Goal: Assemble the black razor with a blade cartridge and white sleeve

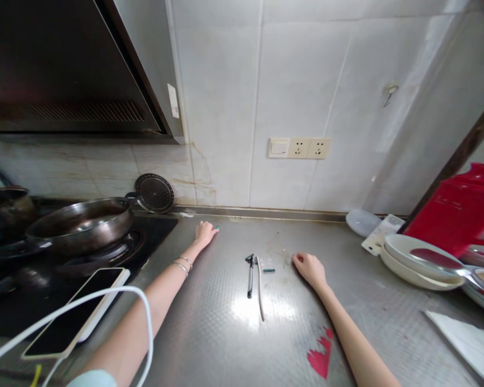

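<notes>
My left hand [205, 234] rests at the back of the steel counter [210, 333], its fingers bent. A small green bit [218, 228] shows at its fingertips, too small to name. My right hand [310, 269] lies curled on the counter to the right; the inside of its fingers is hidden. Between the hands lie a slim black-and-clear pen-like piece [250, 277] with a bent top, a thin grey-white rod [260, 293] and a short dark green piece [269, 270]. A faint clear patch [286, 258] is just left of my right hand.
Left, a pan [84, 228] stands on the black stove [32, 279]; a phone [75, 317] and white cable [105, 292] lie nearer. Red scraps [320, 359] lie in front. Bowls [419, 269], a red jug [460, 209] and white paper [468, 344] are at right.
</notes>
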`<state>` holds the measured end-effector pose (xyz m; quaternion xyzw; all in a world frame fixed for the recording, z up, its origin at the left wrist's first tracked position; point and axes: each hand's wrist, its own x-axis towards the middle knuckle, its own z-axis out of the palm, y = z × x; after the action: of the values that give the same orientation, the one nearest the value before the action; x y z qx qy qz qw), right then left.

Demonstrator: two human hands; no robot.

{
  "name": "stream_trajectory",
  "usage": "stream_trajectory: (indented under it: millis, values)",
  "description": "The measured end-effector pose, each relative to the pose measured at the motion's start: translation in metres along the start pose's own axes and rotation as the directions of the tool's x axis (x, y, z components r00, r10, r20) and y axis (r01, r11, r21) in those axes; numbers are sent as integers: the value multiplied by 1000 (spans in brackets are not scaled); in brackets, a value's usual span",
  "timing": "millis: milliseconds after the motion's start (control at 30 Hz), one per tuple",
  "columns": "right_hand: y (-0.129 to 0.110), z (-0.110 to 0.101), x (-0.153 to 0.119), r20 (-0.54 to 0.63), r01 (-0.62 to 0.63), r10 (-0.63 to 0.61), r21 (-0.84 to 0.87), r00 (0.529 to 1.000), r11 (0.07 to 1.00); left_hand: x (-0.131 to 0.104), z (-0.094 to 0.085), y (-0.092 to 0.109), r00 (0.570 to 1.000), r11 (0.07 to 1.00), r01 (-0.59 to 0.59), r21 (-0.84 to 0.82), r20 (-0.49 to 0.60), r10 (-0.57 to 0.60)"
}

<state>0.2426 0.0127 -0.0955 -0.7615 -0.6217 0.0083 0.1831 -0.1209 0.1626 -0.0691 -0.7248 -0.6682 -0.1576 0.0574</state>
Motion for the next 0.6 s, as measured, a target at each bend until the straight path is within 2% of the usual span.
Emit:
stream_trajectory:
  millis: [100,333,600]
  values:
    - [0,-1,-1,-2,-1,1,7,1000,1000,2,6,3,999,999,50,-16,-5,-50]
    - [-1,-1,0,-9,-1,1,4,1000,1000,7,12,3,999,994,51,-95,-11,-52]
    - [-1,-1,-1,-7,2,-2,0,1000,1000,9,11,9,995,959,50,-280,-67,-72]
